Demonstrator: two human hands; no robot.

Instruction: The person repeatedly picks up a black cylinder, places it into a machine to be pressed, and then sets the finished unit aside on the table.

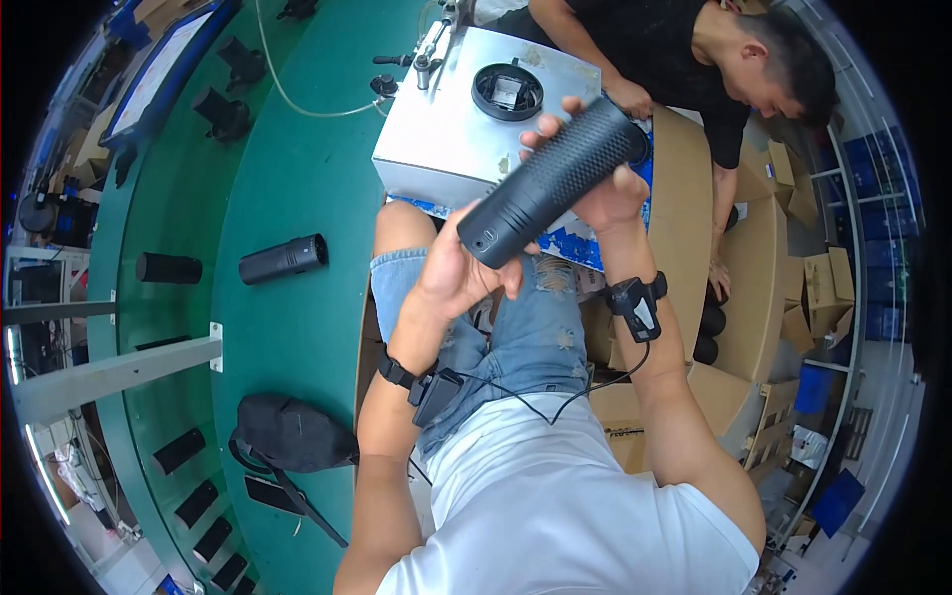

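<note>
A black cylindrical housing (551,184) with a dimpled grip section and ringed grooves is held up at a slant in front of me. My right hand (611,202) is closed around its upper far end, with some fingers showing behind it. At its lower near end, my left hand (454,272) supports it from the left and below, fingers curled under. Just beyond stands a silver metal box (426,164) with a round black-rimmed fixture (508,92) on top. What lies inside the housing is hidden.
A green bench (297,188) at left carries a similar black cylinder (284,260) and a black bag (293,432). More cylinders stand in a row farther left. At right, another person's hand (719,278) reaches into a cardboard box (744,327). A hose (288,99) trails to the metal box.
</note>
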